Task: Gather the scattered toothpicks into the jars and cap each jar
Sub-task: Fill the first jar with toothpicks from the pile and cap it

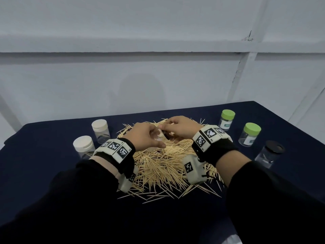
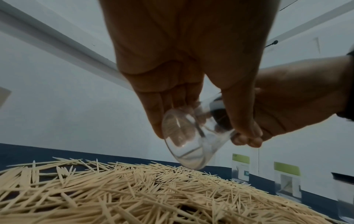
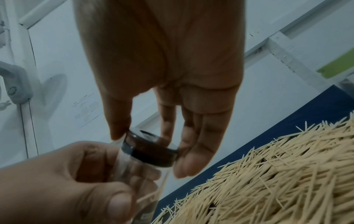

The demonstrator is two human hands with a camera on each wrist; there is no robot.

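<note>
Hovering over the toothpick pile, a clear jar is held tilted in the left hand, fingers curled round its body, while its dark cap is pinched at the rim by the right hand. Left of the pile stand two white-capped jars, to its right two green-capped jars and a black-capped one. Uncapping seems under way; the body is best kept still and only the cap twisted
</note>
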